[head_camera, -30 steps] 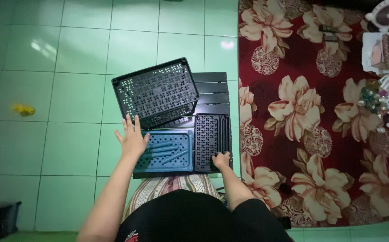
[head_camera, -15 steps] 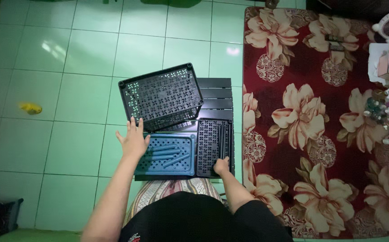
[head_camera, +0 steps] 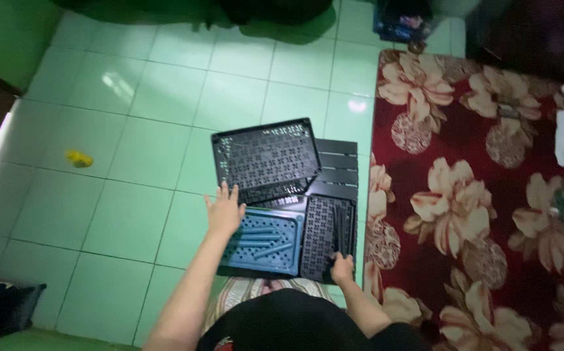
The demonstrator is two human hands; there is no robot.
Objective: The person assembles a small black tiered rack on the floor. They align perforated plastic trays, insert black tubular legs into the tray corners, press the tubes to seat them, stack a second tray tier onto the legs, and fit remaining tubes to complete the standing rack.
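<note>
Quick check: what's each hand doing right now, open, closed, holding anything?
Left hand: open, fingers spread, resting flat on the blue panel.
Right hand: at the near edge of the black perforated panel; grip cannot be told.

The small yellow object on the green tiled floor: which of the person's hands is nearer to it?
Left. The left hand rests on the blue tray, right of the small yellow object; the right hand is farther right.

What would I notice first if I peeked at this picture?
Probably the pile of black plastic panels full of little holes, lying on the shiny green tiled floor, with a blue tray in front. The left hand rests flat on the blue tray's edge, the right hand touches a black panel. A red flowery rug lies on the right.
</note>
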